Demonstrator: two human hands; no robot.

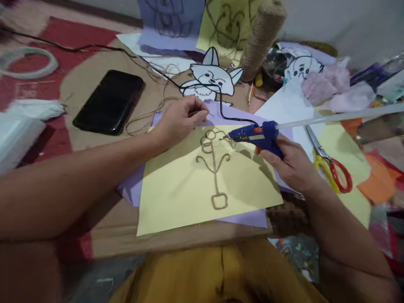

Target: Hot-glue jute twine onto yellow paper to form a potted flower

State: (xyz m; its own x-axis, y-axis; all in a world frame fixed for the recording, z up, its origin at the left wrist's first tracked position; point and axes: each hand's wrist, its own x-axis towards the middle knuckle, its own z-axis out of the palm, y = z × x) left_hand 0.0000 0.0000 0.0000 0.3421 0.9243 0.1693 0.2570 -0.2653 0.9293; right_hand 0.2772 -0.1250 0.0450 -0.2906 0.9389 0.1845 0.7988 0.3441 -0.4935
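Hands apart: your left hand pinches a thin strand; your right hand grips the glue gun, nozzle at the flower on the yellow sheet. Pot, stem, leaves and several petals stand in twine; those by the nozzle look unfinished.

Phone lies left of the paper, scissors right, twine spool behind.

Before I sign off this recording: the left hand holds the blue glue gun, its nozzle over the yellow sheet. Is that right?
Not quite: the head view shows the right hand, not the left hand, holding the blue glue gun, its nozzle over the yellow sheet.
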